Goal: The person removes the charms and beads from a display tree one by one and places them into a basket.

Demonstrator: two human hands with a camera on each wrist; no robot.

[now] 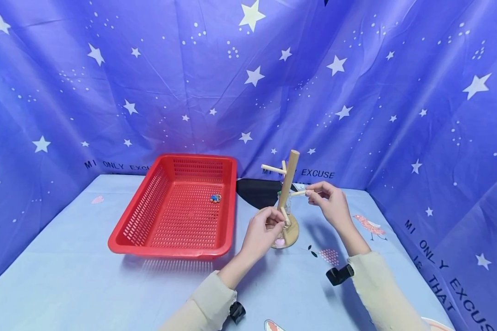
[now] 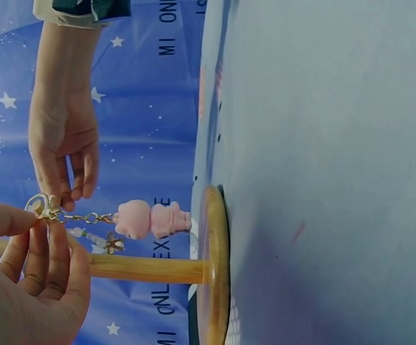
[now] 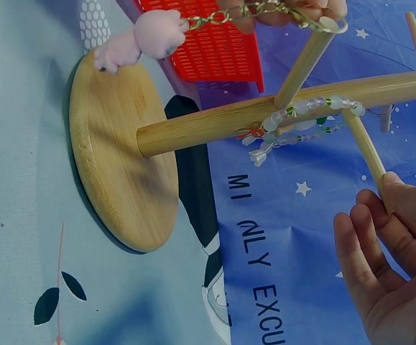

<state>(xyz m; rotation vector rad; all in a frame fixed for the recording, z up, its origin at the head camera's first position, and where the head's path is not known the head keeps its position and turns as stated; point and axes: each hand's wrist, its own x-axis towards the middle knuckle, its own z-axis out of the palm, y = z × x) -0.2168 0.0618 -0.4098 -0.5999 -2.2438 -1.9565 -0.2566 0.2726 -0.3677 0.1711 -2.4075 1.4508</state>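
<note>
On a surface [image 1: 78, 280] spread with a pale blue printed cloth, a red plastic basket [image 1: 171, 251] is set left of a wooden peg stand [image 1: 289, 179]; a small blue toy [image 1: 214, 198] is contained in it. Behind both, a purple-blue curtain [image 1: 190, 69] printed with white stars is hung. A beaded bracelet [image 3: 312, 104] is looped on the right-hand peg [image 3: 366, 147], close to the upright post. The space around the near peg [image 3: 304, 72] is crowded by the post, the bracelet and both hands, and part of the round base is hidden from above by the left hand [image 1: 262, 232].

A pink figure keychain [image 2: 132, 218] is hung in front of the post, above the base. Its long axis is upright: clasp and chain on top, the figure's head above its body, feet pointed down at the base. Its gold clasp is pinched in the left grip, at the near peg's tip; whether the peg is ringed cannot be told. The right-hand peg's end is pinched by the right hand [image 1: 331, 204].
</note>
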